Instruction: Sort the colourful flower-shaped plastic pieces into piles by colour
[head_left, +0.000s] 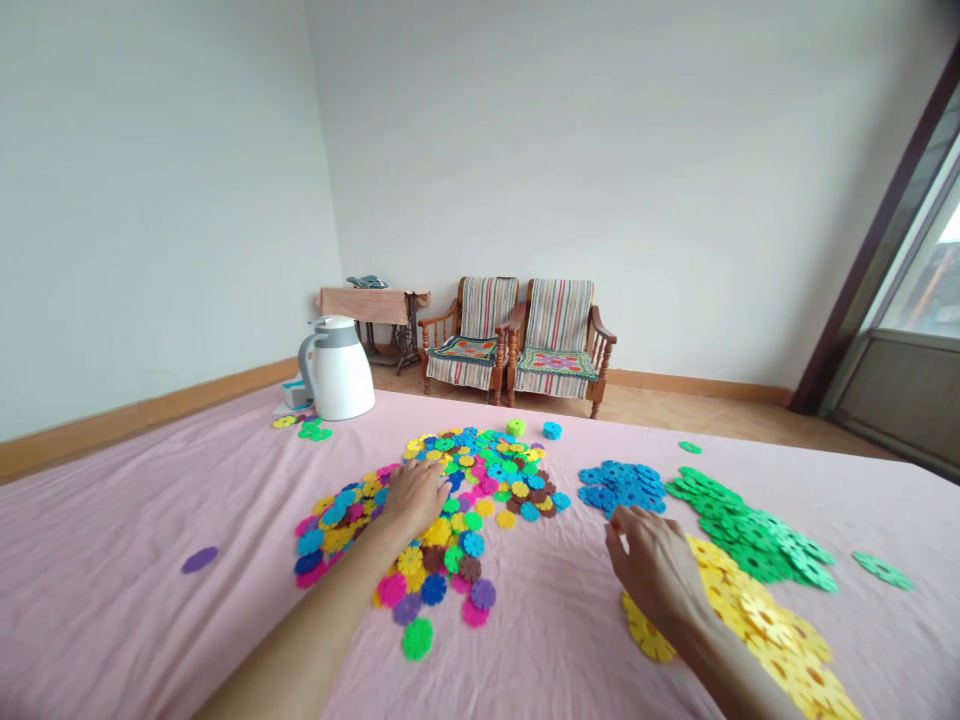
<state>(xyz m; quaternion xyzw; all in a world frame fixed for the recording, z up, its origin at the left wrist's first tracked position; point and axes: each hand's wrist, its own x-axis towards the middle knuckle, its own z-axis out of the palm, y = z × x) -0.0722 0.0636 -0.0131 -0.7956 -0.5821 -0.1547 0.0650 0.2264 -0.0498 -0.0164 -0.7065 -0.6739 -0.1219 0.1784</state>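
Observation:
My left hand reaches over a mixed heap of flower-shaped plastic discs in many colours. Its fingers are partly spread and point down among the pieces, beside a dark blue disc. My right hand hovers just in front of a pile of blue discs, its fingers curled and the thumb near the index finger. Whatever those fingers may hold is hidden. Beneath and beside the right forearm lies a pile of yellow discs. Green discs form another pile farther right.
A pink cloth covers the table. A white jug with a grey handle stands at the back left, near a small box. One purple disc lies apart at left. Two wooden armchairs stand beyond the table.

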